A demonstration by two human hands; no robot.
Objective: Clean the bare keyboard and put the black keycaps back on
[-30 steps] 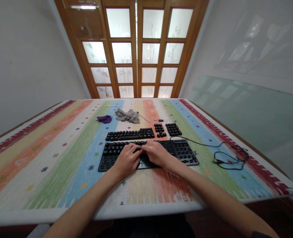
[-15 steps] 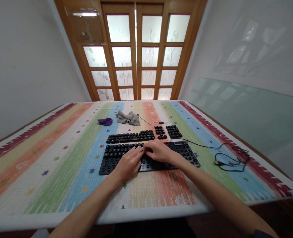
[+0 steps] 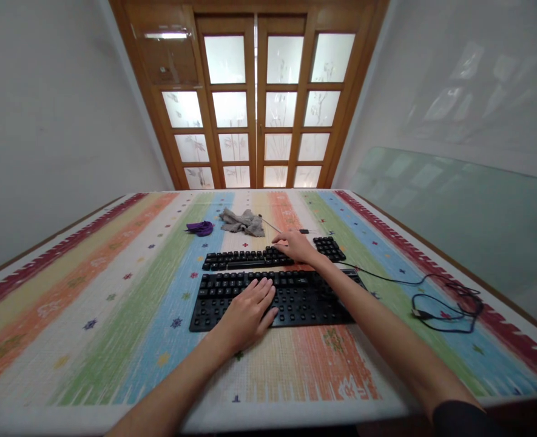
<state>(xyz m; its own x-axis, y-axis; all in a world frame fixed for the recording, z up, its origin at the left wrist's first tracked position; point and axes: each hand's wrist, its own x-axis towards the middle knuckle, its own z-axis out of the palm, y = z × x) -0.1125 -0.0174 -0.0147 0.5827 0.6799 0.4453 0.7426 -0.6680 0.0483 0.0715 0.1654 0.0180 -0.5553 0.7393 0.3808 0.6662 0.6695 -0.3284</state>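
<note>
A black keyboard (image 3: 204, 312) lies on the table. Keycaps fill its upper rows, while the lower rows show bare switches. My left hand (image 3: 250, 303) rests on its middle, fingers stretched out flat. Behind the keyboard sits a row of loose black keycaps (image 3: 236, 261), with a long space bar among them. My right hand (image 3: 294, 246) is over the right end of that row, its fingers pointing left and apart, with nothing visible in them. The hand and forearm hide some keycaps and the keyboard's right part. Another block of loose keycaps (image 3: 328, 247) lies just right of this hand.
A grey cloth (image 3: 241, 223) and a purple strap-like item (image 3: 199, 228) lie farther back. A thin rod (image 3: 270, 223) and a small black-handled tool (image 3: 303, 231) are nearby. The keyboard's cable (image 3: 450, 331) coils on the right of the striped tablecloth (image 3: 127, 340).
My right hand has moved from the keyboard's middle, beside my left hand, back to the loose keycaps. My left hand stays on the keyboard. The view has shifted slightly.
</note>
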